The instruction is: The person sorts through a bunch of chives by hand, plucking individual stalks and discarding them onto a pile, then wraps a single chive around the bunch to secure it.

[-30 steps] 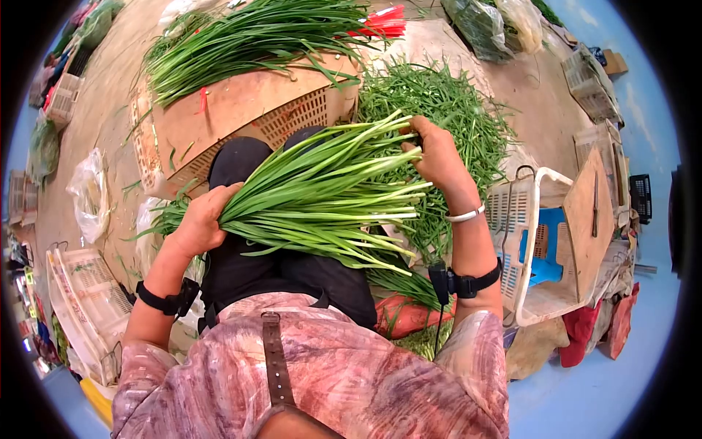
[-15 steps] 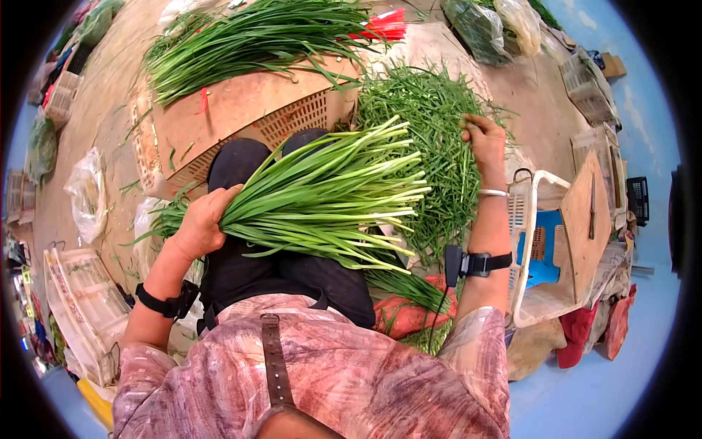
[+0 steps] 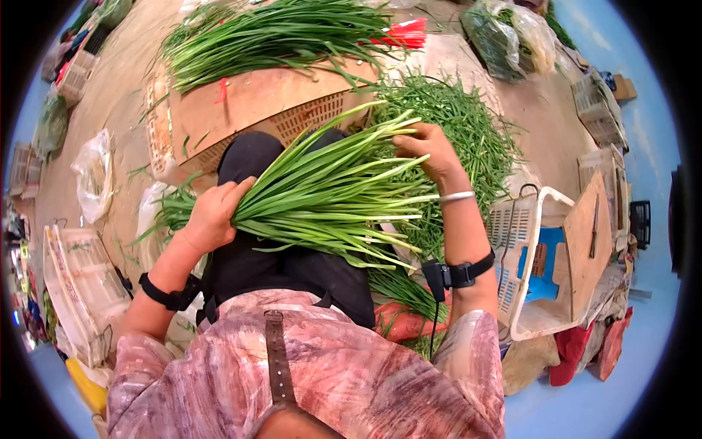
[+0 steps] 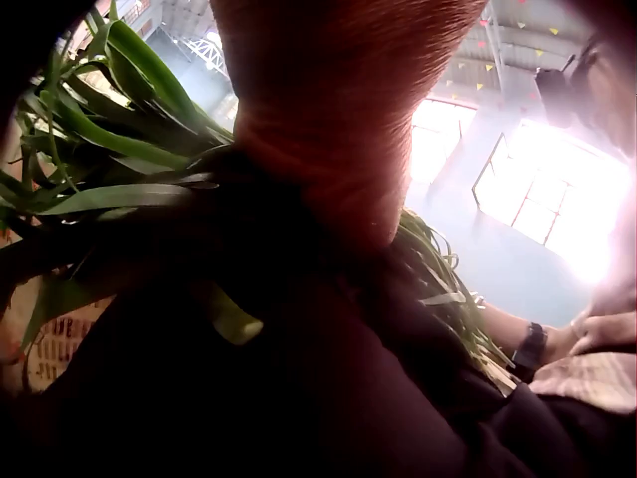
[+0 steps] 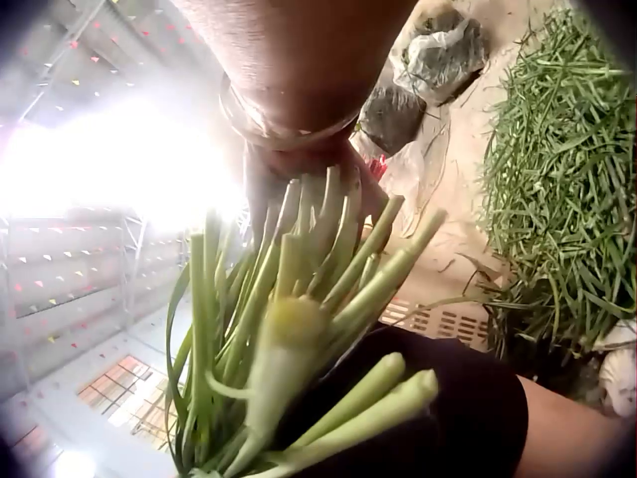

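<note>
A loose bunch of garlic chives (image 3: 322, 197) lies across my lap, flat green leaves to the left and pale stem ends fanned out to the right. My left hand (image 3: 216, 216) grips it round the leafy part, the leaf tips trailing out beyond the fist. At the upper stem ends, my right hand (image 3: 431, 152) has its fingers bent and pinches among the stalks. In the right wrist view the pale stem ends (image 5: 299, 329) stand in front of that hand and hide its fingertips. The left wrist view shows dark leaves (image 4: 139, 110) beside the left hand.
Ahead, a board-topped crate (image 3: 256, 99) bears a big pile of chives (image 3: 278, 36) and red ties (image 3: 404, 34). A heap of green trimmings (image 3: 468, 132) covers the floor at right, near a white crate (image 3: 541, 322). Another white crate (image 3: 88, 285) stands at left.
My right hand moved off the bunch to the right, over the trimmings, then came back to the upper stem ends. The left hand keeps its grip; the upper stalks have spread upward. The view shifted slightly.
</note>
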Demonstrator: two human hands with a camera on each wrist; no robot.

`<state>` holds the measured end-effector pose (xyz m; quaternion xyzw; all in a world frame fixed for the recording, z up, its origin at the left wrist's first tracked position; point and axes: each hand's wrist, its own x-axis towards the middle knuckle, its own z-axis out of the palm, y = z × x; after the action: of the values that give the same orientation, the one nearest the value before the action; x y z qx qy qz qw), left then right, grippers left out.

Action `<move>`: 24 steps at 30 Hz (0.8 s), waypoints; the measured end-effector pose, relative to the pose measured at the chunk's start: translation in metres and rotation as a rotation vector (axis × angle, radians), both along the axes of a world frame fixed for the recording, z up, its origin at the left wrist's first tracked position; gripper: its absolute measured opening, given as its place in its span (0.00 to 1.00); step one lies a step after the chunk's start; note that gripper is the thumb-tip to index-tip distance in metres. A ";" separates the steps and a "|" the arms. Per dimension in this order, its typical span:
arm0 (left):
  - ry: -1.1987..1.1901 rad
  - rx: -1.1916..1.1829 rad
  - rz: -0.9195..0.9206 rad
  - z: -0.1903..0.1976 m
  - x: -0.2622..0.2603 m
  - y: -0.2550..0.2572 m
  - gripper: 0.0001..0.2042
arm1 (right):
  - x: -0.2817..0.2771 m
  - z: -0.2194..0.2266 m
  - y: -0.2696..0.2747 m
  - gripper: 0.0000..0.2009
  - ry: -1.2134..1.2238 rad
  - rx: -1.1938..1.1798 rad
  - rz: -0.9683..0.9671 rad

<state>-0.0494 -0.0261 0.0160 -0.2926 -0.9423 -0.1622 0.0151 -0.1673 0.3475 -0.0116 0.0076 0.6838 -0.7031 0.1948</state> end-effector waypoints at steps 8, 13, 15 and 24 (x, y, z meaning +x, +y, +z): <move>0.081 0.000 -0.015 0.009 -0.003 -0.003 0.36 | 0.012 0.033 0.004 0.13 0.196 0.012 0.130; 0.438 0.029 -0.006 0.041 -0.018 -0.002 0.26 | 0.044 0.072 0.013 0.10 0.635 0.172 0.070; 0.509 0.023 -0.025 0.039 -0.024 -0.004 0.26 | 0.063 0.079 0.018 0.10 0.704 0.124 0.092; 0.450 -0.122 -0.138 -0.012 -0.022 -0.025 0.29 | 0.110 0.030 0.064 0.09 0.313 0.774 0.180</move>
<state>-0.0713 -0.0513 0.0043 -0.3854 -0.9011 -0.0363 0.1956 -0.0573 0.4111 0.0180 -0.0865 0.9166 -0.3674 0.1320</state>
